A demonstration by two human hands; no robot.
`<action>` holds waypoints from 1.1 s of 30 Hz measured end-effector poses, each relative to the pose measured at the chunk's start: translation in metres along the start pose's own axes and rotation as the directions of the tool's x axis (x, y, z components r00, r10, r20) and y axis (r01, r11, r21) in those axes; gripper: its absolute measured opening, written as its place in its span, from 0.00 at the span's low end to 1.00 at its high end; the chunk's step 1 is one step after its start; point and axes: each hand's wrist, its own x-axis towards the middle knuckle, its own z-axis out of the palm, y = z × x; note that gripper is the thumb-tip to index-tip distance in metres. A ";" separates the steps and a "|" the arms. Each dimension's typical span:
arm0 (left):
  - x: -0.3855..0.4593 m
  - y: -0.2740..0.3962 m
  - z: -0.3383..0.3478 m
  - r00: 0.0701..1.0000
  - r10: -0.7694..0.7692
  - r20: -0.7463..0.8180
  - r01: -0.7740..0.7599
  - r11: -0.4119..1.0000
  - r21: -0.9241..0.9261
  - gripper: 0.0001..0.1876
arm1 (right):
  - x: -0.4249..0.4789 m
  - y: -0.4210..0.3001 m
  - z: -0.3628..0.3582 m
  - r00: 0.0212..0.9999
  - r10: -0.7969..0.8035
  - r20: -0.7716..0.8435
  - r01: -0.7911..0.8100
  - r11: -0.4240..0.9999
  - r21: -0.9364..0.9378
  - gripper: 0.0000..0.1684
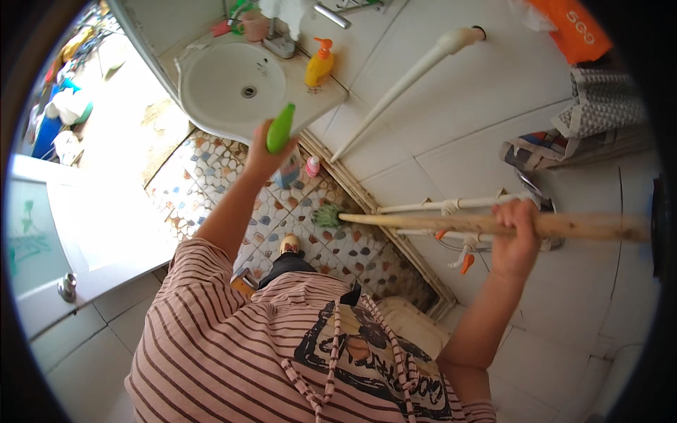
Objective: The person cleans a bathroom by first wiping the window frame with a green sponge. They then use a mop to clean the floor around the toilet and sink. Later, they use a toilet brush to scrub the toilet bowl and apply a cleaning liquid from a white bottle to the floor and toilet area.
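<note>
My left hand (263,153) grips a bright green tapered plastic object (281,128), shaped like a bottle, just in front of the washbasin rim (211,124). My fingers hide part of it. In my right hand (515,238) is the long wooden handle (423,222) of a mop, held out to my right. The green mop head (327,215) rests on the pebble-patterned floor (275,211), ahead of my shoe (289,244). A clear bottle (288,173) and a small pink bottle (312,166) stand below the basin.
A yellow pump bottle (319,66) stands beside the faucet (279,45). White pipes (455,203) with orange-handled valves (466,263) run along the tiled wall. A drain pipe (396,100) slants to the floor. Towels (597,106) hang at right. The white door (95,227) stands ajar at left.
</note>
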 end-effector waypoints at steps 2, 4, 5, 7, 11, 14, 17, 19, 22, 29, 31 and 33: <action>0.034 0.016 -0.004 0.987 0.150 -0.064 -0.143 0.984 0.108 0.23 | 0.023 0.026 0.011 0.993 0.035 0.113 -0.034 0.999 -0.010 0.09; 0.062 0.026 0.002 0.959 0.278 -0.060 -0.267 0.953 0.142 0.21 | 0.037 0.065 0.020 0.986 0.104 0.128 -0.094 0.992 -0.082 0.10; 0.072 0.026 0.007 0.954 0.294 -0.066 -0.282 0.949 0.143 0.19 | 0.044 0.086 0.027 0.986 0.144 0.083 -0.131 0.981 -0.143 0.11; 0.096 0.028 0.019 0.937 0.339 -0.079 -0.327 0.935 0.140 0.16 | 0.065 0.121 0.036 0.945 0.261 0.196 -0.194 0.932 -0.305 0.12; 0.142 0.017 0.059 0.897 0.440 -0.051 -0.429 0.892 0.143 0.18 | 0.093 0.200 0.047 0.868 0.455 0.201 -0.321 0.821 -0.473 0.17; 0.156 0.010 0.068 0.929 0.370 -0.023 -0.364 0.922 0.134 0.20 | 0.100 0.224 0.056 0.855 0.493 0.160 -0.305 0.728 -0.614 0.20; 0.167 -0.005 0.080 0.951 0.309 0.001 -0.307 0.944 0.121 0.20 | 0.120 0.244 0.061 0.917 0.399 0.007 -0.288 0.674 -0.681 0.25; 0.174 -0.017 0.083 0.976 0.215 0.030 -0.218 0.966 0.137 0.19 | 0.142 0.241 0.068 0.877 0.478 -0.051 -0.398 0.663 -0.634 0.29; 0.182 -0.015 0.095 0.978 0.164 0.128 -0.191 0.952 0.238 0.20 | 0.161 0.261 0.060 0.931 0.295 -0.215 -0.366 0.763 -0.533 0.28; 0.236 -0.080 0.081 0.914 0.279 0.294 -0.353 0.905 0.236 0.35 | 0.141 0.245 0.053 0.962 0.225 -0.156 -0.273 0.838 -0.472 0.41; 0.209 -0.066 0.096 0.908 0.178 0.380 -0.210 0.977 0.045 0.32 | 0.096 0.249 0.024 0.952 0.223 -0.209 -0.304 0.775 -0.554 0.35; 0.224 -0.087 0.080 0.932 0.208 0.296 -0.273 0.942 0.198 0.36 | 0.053 0.224 0.008 0.891 0.433 -0.134 -0.424 0.691 -0.586 0.31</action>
